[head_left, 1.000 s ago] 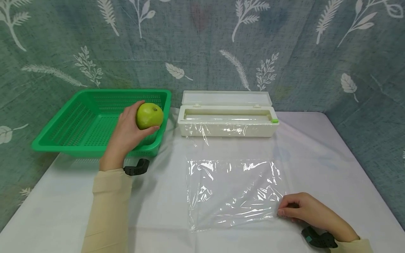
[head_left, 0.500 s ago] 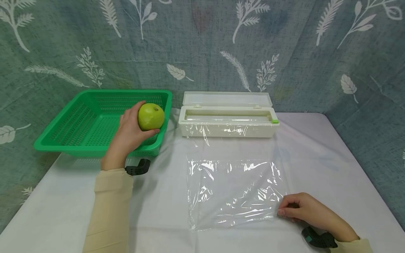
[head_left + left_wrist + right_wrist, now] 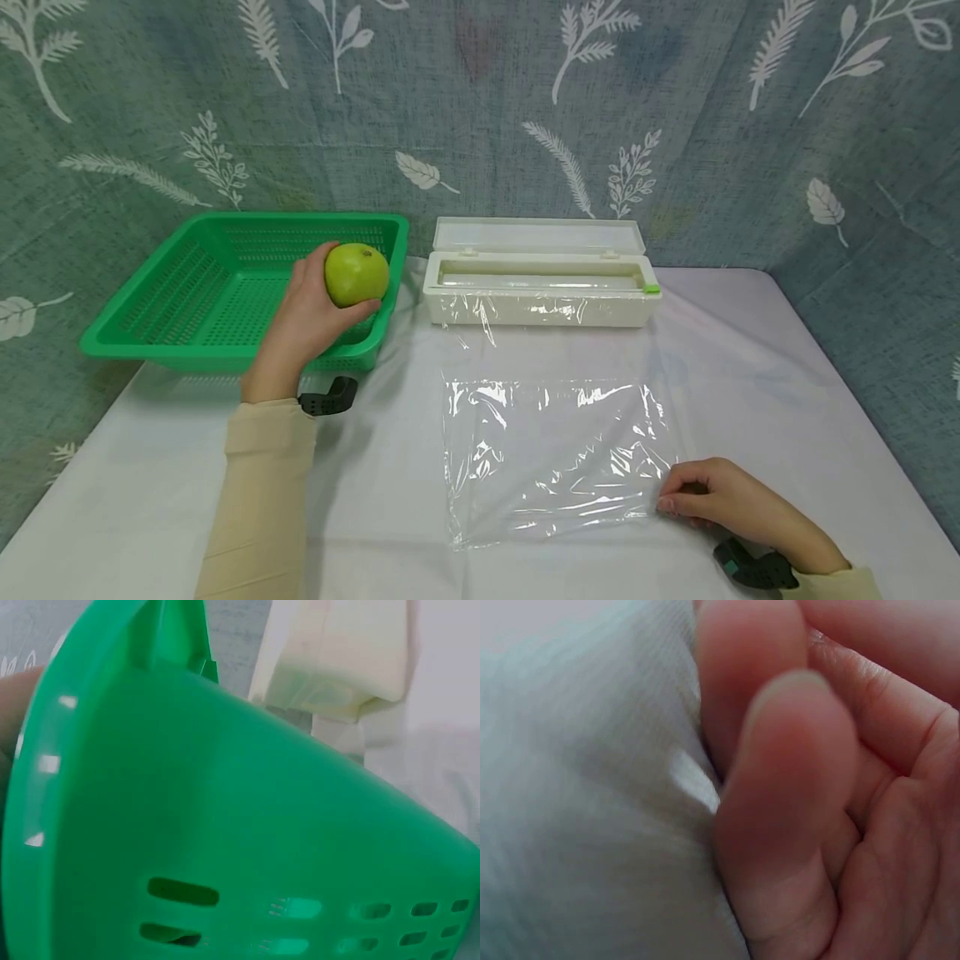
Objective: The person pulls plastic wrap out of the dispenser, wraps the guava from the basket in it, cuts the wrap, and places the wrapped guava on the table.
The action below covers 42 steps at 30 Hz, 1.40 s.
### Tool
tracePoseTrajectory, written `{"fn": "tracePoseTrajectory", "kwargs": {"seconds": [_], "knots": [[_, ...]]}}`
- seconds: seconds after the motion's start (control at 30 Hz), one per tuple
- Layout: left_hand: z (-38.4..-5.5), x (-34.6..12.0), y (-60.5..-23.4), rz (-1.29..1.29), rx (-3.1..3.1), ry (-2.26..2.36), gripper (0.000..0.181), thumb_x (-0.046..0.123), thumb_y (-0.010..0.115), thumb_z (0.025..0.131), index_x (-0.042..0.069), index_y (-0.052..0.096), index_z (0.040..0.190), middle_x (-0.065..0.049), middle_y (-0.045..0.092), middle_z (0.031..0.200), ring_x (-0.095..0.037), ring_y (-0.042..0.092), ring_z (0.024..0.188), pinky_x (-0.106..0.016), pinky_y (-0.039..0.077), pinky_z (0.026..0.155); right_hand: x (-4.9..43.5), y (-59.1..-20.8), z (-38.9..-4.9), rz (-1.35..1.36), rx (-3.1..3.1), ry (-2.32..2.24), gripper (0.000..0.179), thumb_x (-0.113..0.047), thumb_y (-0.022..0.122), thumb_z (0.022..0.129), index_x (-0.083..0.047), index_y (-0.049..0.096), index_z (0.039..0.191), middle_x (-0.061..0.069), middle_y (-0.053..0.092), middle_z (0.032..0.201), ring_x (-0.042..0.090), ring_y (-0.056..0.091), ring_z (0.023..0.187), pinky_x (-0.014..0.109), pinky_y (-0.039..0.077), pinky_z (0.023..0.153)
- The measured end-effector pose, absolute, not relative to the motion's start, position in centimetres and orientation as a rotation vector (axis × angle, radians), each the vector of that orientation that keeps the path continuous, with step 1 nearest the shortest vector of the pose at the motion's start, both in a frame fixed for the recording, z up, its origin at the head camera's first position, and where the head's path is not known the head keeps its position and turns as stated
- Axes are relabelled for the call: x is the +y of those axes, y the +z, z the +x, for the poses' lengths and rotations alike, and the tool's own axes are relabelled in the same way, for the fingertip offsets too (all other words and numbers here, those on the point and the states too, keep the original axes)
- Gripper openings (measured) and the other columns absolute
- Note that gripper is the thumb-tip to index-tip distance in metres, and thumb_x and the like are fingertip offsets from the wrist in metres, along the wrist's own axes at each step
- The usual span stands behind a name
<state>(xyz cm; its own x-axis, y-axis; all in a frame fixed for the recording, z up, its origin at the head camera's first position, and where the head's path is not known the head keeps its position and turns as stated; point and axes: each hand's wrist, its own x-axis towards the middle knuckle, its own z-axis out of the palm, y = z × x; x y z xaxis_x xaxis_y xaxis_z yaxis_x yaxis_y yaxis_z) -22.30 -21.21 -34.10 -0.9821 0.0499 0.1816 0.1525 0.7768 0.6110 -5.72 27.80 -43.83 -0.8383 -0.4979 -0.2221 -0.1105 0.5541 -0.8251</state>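
In the head view my left hand (image 3: 303, 312) grips a green apple (image 3: 357, 276), fingers behind it and thumb along its lower side. Both are over the right end of a green plastic basket (image 3: 172, 352). The left wrist view is mostly filled by the basket's green wall (image 3: 225, 802), and the apple is hidden there. At the lower right, my right hand (image 3: 738, 504) pinches the near right corner of a clear sheet of cling film (image 3: 555, 458). Its curled fingers (image 3: 795, 772) rest against the white cloth in the right wrist view.
A white cling film dispenser (image 3: 540, 310) stands at the back with its lid (image 3: 538, 235) raised. The film runs from its front edge toward me across the white tablecloth (image 3: 390, 500). A grey-green leaf-patterned curtain (image 3: 480, 108) hangs behind the table.
Both hands have stayed almost in place. The apple has turned slightly in my left hand. The film, dispenser and basket look unmoved apart from a slight shift of the view.
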Motion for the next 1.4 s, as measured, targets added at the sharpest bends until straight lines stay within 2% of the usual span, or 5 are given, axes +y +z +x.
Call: {"fn": "tracePoseTrajectory", "kwargs": {"seconds": [0.4, 0.87, 1.1, 1.4], "knots": [[-22.2, -20.9, -34.0, -0.142, -2.785, -1.002, 0.096, 0.062, 0.062, 0.068, 0.031, 0.009, 0.142, -0.012, 0.025, 0.135, -0.035, 0.044, 0.103, -0.055, 0.039, 0.075, 27.7, -43.8, -5.8, -0.492, 2.347, -1.212, 0.015, -0.033, 0.061, 0.082, -0.019, 0.063, 0.081, -0.008, 0.051, 0.060, 0.003, 0.046, 0.051, 0.024, 0.042, 0.045], [-22.0, -19.9, -33.4, -0.141, -2.722, -0.983, 0.092, 0.062, 0.063, 0.067, 0.035, 0.015, 0.140, -0.008, 0.033, 0.131, -0.031, 0.043, 0.105, -0.054, 0.038, 0.078, 27.7, -43.8, -5.9, -0.541, 2.371, -1.214, 0.013, -0.032, 0.061, 0.083, -0.020, 0.063, 0.080, -0.009, 0.051, 0.060, 0.002, 0.046, 0.050, 0.024, 0.042, 0.043], [-21.5, -18.6, -32.8, -0.197, -2.696, -0.972, 0.090, 0.062, 0.064, 0.066, 0.037, 0.017, 0.140, -0.007, 0.035, 0.130, -0.030, 0.046, 0.101, -0.052, 0.039, 0.075, 27.8, -43.7, -5.6, -0.508, 2.380, -1.186, 0.014, -0.034, 0.061, 0.082, -0.020, 0.063, 0.080, -0.009, 0.052, 0.060, 0.002, 0.047, 0.050, 0.024, 0.042, 0.045], [-20.8, -16.0, -32.2, -0.275, -2.692, -0.925, 0.090, 0.065, 0.062, 0.065, 0.029, 0.024, 0.138, -0.003, 0.041, 0.129, -0.027, 0.050, 0.095, -0.047, 0.041, 0.071, 27.8, -43.7, -5.7, -0.501, 2.371, -1.193, 0.014, -0.033, 0.061, 0.082, -0.019, 0.063, 0.080, -0.008, 0.052, 0.060, 0.003, 0.047, 0.051, 0.024, 0.043, 0.045]]}}
